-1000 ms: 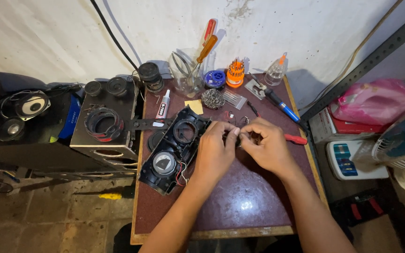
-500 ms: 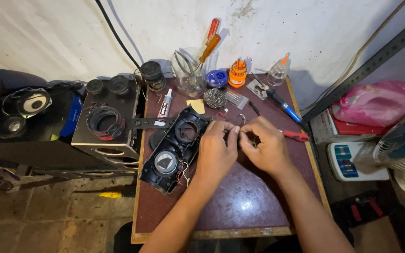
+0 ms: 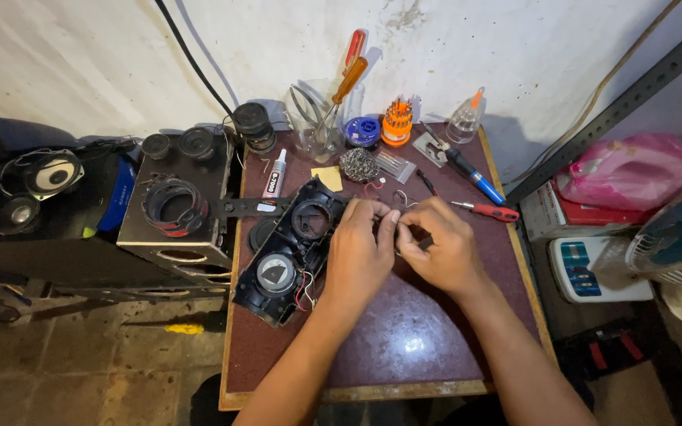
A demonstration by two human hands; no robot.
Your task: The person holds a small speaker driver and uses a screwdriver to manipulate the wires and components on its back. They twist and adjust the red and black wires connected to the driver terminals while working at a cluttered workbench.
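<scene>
An opened black speaker housing (image 3: pixel 290 252) lies tilted on the dark red table (image 3: pixel 404 347), with a round driver and red and black wires showing inside. My left hand (image 3: pixel 363 251) rests against its right side, fingertips pinched together. My right hand (image 3: pixel 440 244) meets it fingertip to fingertip, pinching something small and thin, likely a wire, which the fingers mostly hide.
Behind the hands lie a red screwdriver (image 3: pixel 487 211), a blue-handled tool (image 3: pixel 475 177), a glue tube (image 3: pixel 274 183), a wire-wool ball (image 3: pixel 358 165), a bit set (image 3: pixel 397 122), a squeeze bottle (image 3: pixel 466 118) and a jar of tools (image 3: pixel 317 126). A black speaker box (image 3: pixel 179 209) stands left; a pink bag (image 3: pixel 633 170) lies right.
Both hands stay pinched together at the same spot beside the housing, with only slight finger shifts. The view has moved a little.
</scene>
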